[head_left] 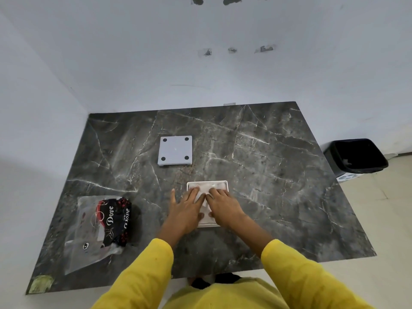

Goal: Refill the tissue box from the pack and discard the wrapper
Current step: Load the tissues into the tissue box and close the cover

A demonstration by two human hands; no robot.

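Observation:
A white square tissue box (223, 183) lies open near the table's middle front, filled with white tissues (207, 187). My left hand (186, 208) and my right hand (224, 206) lie flat on the tissues, fingers spread, pressing down inside the box. The box's white lid (175, 150), with black pads at its corners, lies separately farther back. The clear plastic wrapper (98, 228) with black and red "Dove" print lies crumpled at the table's front left.
The dark marble table (267, 175) stands against white walls at the back and left. A black waste bin (355, 156) with a dark liner sits on the floor beyond the table's right edge. A greenish patch (41, 284) marks the front left corner.

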